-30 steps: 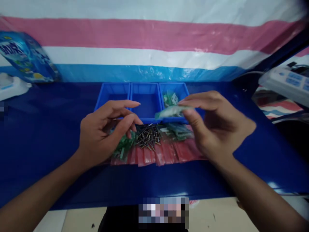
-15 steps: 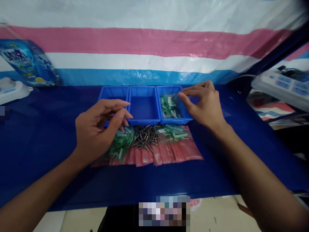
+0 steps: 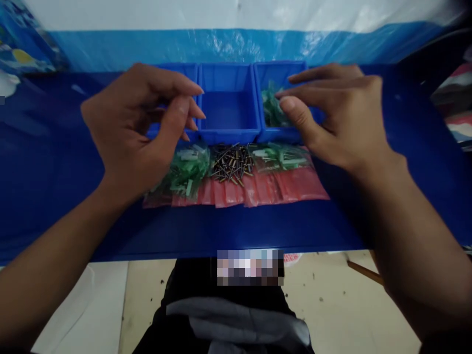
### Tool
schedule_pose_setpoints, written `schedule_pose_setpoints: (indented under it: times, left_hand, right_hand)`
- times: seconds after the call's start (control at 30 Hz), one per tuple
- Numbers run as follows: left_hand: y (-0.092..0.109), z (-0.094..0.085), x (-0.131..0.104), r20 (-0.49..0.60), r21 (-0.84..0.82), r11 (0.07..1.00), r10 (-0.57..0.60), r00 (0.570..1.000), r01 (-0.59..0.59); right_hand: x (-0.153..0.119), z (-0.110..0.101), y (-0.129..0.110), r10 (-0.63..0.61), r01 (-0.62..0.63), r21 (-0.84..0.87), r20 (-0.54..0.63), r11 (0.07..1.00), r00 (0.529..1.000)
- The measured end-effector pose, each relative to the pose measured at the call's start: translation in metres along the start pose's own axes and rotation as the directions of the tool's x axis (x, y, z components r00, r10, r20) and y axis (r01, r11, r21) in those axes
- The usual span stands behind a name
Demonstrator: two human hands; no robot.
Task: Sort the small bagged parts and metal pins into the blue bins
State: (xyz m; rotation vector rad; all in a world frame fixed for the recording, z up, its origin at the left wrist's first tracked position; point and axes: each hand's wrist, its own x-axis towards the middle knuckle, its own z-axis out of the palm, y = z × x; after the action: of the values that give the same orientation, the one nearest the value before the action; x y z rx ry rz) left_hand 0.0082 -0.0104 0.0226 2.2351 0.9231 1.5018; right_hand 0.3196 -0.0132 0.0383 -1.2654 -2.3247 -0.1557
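Hovering left of middle blue bin (image 3: pixel 229 110): left hand (image 3: pixel 138 118), loosely curled, cannot tell if holding anything. Right of middle blue bin: right hand (image 3: pixel 342 113), half open, empty, by right bin (image 3: pixel 280 133) with green bags (image 3: pixel 272 105) inside. Just in front of middle blue bin: dark pins (image 3: pixel 233 163) heaped, partly on red bags (image 3: pixel 302 186), all on counter (image 3: pixel 239 226).

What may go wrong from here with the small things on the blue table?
1. Loose dark metal pins with brass-coloured ends lie uncontained; a brushing hand might scatter them.
2. Some pins overlap flat red plastic bags, so pulling a bag could shift them.
3. The bare left hand partly hides the left blue plastic bin; anything inside might be missed.
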Motion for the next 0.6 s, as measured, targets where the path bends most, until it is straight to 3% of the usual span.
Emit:
schedule_pose_setpoints:
  times: [0.07,0.13,0.2,0.3,0.4,0.5,0.6]
  left_hand:
    - [-0.005,-0.004,0.002,0.076,0.153,0.983,0.09,0.993,-0.101]
    - [-0.012,-0.008,0.004,0.22,0.278,0.925,0.202,0.954,-0.26]
    - [-0.018,-0.011,0.005,0.375,0.309,0.871,0.257,0.891,-0.381]
    - [-0.022,-0.014,0.005,0.463,0.288,0.854,0.271,0.844,-0.433]
    - [-0.021,-0.014,0.005,0.448,0.304,0.896,0.165,0.879,-0.323]
    - [-0.021,-0.015,0.007,0.42,0.249,0.958,0.024,0.907,-0.141]
    - [-0.024,-0.014,0.009,0.407,0.166,0.986,-0.064,0.911,-0.004]
  right_hand:
    - [-0.002,-0.005,-0.013,-0.14,0.144,0.035,-0.083,0.989,0.987]
    - [-0.006,-0.005,-0.027,-0.329,0.338,0.084,-0.106,0.937,0.938]
    - [-0.009,0.002,-0.037,-0.48,0.488,0.136,-0.088,0.862,0.873]
    - [-0.011,0.017,-0.048,-0.578,0.57,0.158,0.001,0.806,0.816]
    - [-0.01,0.022,-0.054,-0.566,0.545,0.163,0.13,0.822,0.814]
    - [-0.008,0.01,-0.054,-0.441,0.431,0.095,0.238,0.897,0.865]
    - [-0.008,-0.008,-0.046,-0.388,0.403,-0.032,0.215,0.915,0.896]
